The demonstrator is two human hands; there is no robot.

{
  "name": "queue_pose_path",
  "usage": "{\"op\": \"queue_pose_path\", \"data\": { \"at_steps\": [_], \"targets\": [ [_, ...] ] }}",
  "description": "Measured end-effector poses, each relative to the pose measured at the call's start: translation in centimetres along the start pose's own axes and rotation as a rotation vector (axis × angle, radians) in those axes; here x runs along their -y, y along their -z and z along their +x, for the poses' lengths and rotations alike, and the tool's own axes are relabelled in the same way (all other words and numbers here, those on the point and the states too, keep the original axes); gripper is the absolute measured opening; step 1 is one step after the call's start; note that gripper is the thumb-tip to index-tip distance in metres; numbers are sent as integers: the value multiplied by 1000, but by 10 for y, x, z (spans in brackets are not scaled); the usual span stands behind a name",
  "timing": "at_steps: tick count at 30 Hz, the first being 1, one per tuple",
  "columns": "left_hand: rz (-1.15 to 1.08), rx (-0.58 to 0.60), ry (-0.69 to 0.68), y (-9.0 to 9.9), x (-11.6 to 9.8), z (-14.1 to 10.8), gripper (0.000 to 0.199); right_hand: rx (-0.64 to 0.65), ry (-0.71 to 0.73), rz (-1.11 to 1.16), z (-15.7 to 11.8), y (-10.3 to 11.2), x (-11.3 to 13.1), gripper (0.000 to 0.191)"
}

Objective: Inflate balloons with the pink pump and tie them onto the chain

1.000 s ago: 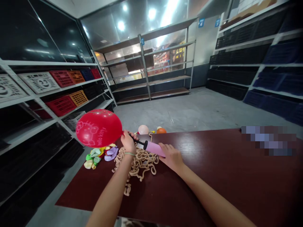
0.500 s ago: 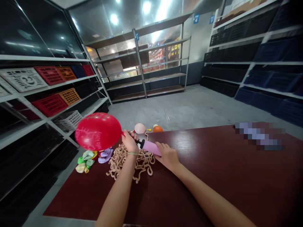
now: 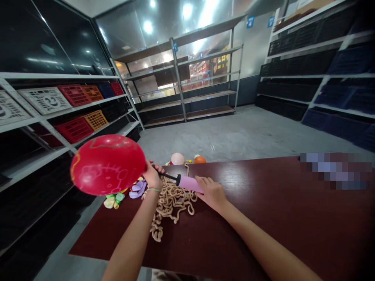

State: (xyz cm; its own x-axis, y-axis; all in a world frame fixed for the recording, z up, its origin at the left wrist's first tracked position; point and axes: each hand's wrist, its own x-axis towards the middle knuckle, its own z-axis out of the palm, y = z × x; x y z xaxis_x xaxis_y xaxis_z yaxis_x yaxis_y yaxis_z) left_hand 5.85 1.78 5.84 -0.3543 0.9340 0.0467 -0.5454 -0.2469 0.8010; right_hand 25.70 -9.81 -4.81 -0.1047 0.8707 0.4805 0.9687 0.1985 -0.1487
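A large red balloon (image 3: 108, 164) with printed drawings is inflated at the left. My left hand (image 3: 153, 176) is closed round the balloon's neck, where the front end of a pump meets it. My right hand (image 3: 212, 192) grips the pink barrel of the hand pump (image 3: 189, 183). A black rod shows between the barrel and my left hand. Under the pump a tangle of beige cord (image 3: 172, 201) lies on the dark red table (image 3: 258, 207). Left of it are flat purple balloons (image 3: 137, 189) and flat green and yellow balloons (image 3: 115, 200).
At the table's far edge are a pale pink balloon (image 3: 177, 159) and an orange balloon (image 3: 199, 160). A blurred patch (image 3: 331, 168) covers something at the right. Shelves with crates (image 3: 74, 128) stand left; bare metal racks (image 3: 183, 97) stand behind, and dark crates (image 3: 295, 66) are on the right.
The red balloon looks bigger and has shifted left with my left hand. More of the black rod shows between my hands. The view has turned slightly left.
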Motion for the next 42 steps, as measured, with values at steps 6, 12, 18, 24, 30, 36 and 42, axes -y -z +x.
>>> {"op": "queue_pose_path", "data": {
  "at_steps": [6,12,18,24,30,36,42],
  "targets": [
    [25,-60,-77,4,-33,30,22,-1,-8,0,1,0,1,58],
    [-6,-25,82,-15,27,-1,24,39,-104,-29,2,0,-3,55],
    [-6,118,119,-34,63,-35,30,10,-179,-20,2,-3,-9,53],
    [15,123,108,-19,34,-19,36,-4,-45,-6,1,-6,-4,58],
    [10,35,45,-3,-26,26,34,-54,11,-15,0,-8,-3,58],
    [-18,-66,-97,-13,-14,29,38,-30,-98,-12,4,-8,-6,53],
    [-10,66,62,-40,60,-32,43,-26,-254,-18,5,-2,-10,52]
  ]
}}
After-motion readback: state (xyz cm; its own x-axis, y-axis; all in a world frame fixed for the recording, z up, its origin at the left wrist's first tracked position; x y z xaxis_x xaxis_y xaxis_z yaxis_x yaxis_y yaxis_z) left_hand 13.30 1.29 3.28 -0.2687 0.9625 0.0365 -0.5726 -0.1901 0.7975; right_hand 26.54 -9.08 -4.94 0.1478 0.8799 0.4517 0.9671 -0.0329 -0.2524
